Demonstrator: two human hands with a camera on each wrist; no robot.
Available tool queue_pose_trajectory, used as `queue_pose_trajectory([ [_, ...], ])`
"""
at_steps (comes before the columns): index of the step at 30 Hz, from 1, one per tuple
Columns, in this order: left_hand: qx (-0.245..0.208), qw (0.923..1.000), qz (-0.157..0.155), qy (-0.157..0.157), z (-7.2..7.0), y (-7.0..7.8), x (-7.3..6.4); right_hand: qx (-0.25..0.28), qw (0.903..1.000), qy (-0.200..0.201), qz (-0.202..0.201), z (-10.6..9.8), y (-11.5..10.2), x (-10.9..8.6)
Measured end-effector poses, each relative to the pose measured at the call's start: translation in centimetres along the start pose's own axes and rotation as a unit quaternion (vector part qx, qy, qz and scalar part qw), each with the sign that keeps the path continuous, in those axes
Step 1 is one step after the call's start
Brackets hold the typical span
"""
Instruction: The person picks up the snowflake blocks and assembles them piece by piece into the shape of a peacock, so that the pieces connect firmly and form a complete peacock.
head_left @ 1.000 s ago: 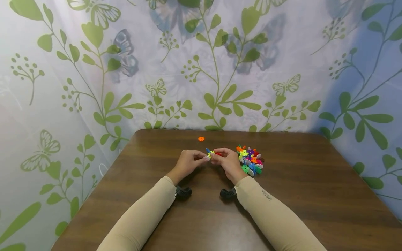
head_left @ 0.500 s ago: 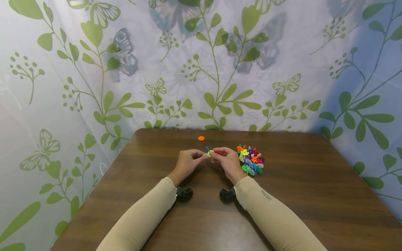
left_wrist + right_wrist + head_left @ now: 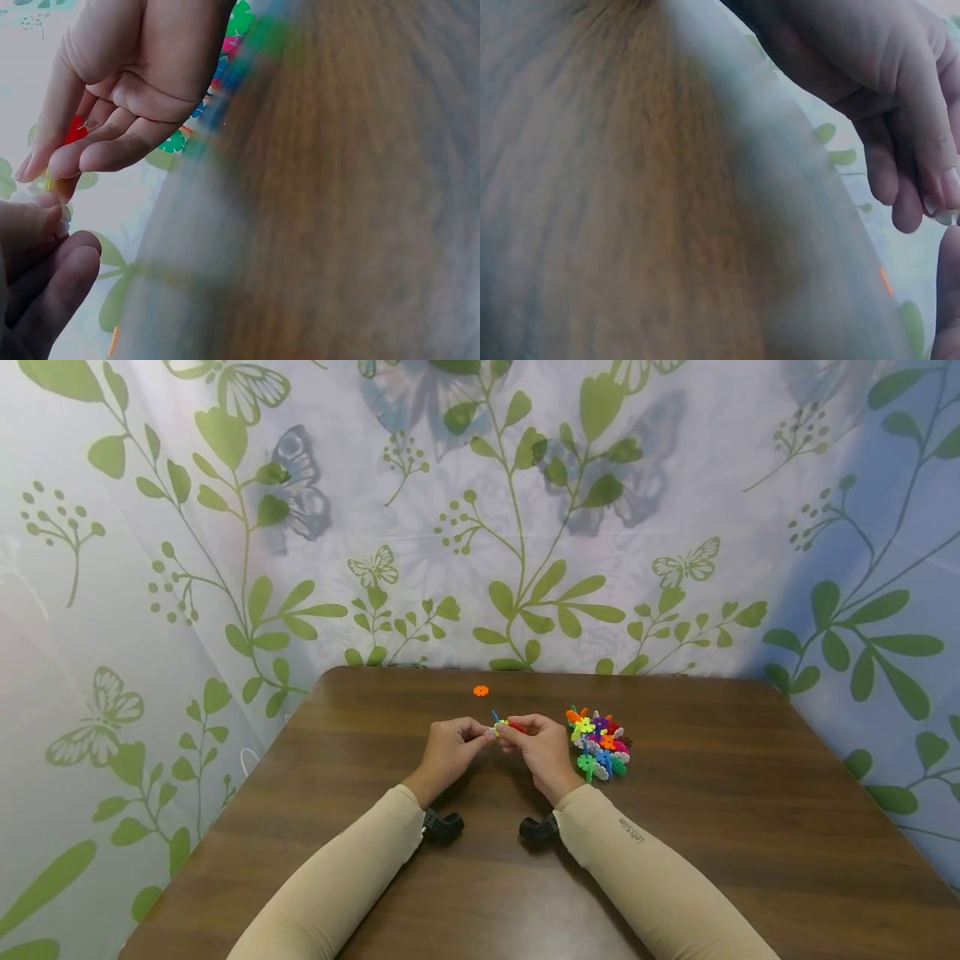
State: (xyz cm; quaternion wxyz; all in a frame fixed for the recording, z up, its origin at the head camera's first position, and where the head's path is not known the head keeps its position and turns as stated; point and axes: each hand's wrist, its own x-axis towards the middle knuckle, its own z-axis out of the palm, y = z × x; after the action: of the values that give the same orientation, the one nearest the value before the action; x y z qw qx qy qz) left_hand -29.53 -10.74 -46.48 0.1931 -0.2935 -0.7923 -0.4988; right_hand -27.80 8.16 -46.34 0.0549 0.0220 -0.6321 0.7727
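In the head view, my left hand (image 3: 448, 747) and right hand (image 3: 546, 752) meet over the middle of the table. Between their fingertips is a small cluster of interlocking plastic discs. A white disc (image 3: 492, 732) is pinched by the left thumb and fingers. The right thumb and fingers pinch the other side, where a yellow disc (image 3: 502, 725) and a red disc (image 3: 517, 727) show. A blue disc (image 3: 495, 716) sticks up from the cluster. In the left wrist view, the red disc (image 3: 76, 131) shows behind the right fingers. Fingers hide most of the joins.
A pile of multicoloured discs (image 3: 600, 745) lies just right of the right hand. One orange disc (image 3: 481, 691) lies flat near the far edge of the brown table (image 3: 480, 893). Behind it hangs a leaf-and-butterfly patterned cloth (image 3: 465, 568).
Both hands stay together at nearly the same spot. The cluster has turned slightly between the fingertips, and less of the yellow disc shows now. The pile and orange disc have not moved.
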Motion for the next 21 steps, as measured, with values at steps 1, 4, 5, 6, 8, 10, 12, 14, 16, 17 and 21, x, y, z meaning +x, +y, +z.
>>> queue_pose_trajectory([
  [1, 0.0, 1.0, 0.001, 0.0, 0.0, 0.03, 0.03, 0.001, 1.0, -0.002, 0.0, -0.04, -0.03, 0.03],
  [4, 0.0, 1.0, 0.005, -0.001, 0.0, -0.05, 0.14, 0.006, 0.9999, -0.012, -0.001, -0.22, -0.16, 0.15],
  [5, 0.001, 1.0, 0.004, -0.002, 0.0, -0.1, 0.17, 0.009, 0.9998, -0.018, -0.002, -0.3, -0.2, 0.19],
  [6, 0.001, 1.0, 0.0, -0.003, -0.02, -0.12, 0.19, 0.013, 0.9996, -0.025, -0.002, -0.36, -0.22, 0.23],
  [8, 0.0, 0.9999, -0.009, -0.005, -0.06, -0.24, 0.22, 0.017, 0.999, -0.041, -0.002, -0.46, -0.29, 0.24],
  [10, -0.002, 0.9997, -0.025, -0.008, -0.12, -0.33, 0.22, 0.018, 0.9982, -0.057, -0.002, -0.48, -0.25, 0.22],
  [12, -0.007, 0.999, -0.042, -0.013, -0.21, -0.43, 0.2, 0.016, 0.9975, -0.068, 0.0, -0.46, -0.15, 0.2],
  [14, -0.009, 0.9982, -0.056, -0.019, -0.3, -0.51, 0.17, 0.017, 0.9974, -0.071, -0.001, -0.44, -0.03, 0.22],
  [16, -0.007, 0.9978, -0.062, -0.023, -0.41, -0.55, 0.12, 0.019, 0.9975, -0.068, -0.002, -0.47, 0.1, 0.28],
  [17, 0.0, 0.9981, -0.058, -0.021, -0.45, -0.61, 0.09, 0.019, 0.9976, -0.066, -0.004, -0.48, 0.18, 0.33],
  [21, 0.042, 0.9991, -0.007, -0.003, -0.53, -0.78, 0.03, -0.011, 0.9965, -0.079, -0.022, -0.4, 0.25, 0.42],
])
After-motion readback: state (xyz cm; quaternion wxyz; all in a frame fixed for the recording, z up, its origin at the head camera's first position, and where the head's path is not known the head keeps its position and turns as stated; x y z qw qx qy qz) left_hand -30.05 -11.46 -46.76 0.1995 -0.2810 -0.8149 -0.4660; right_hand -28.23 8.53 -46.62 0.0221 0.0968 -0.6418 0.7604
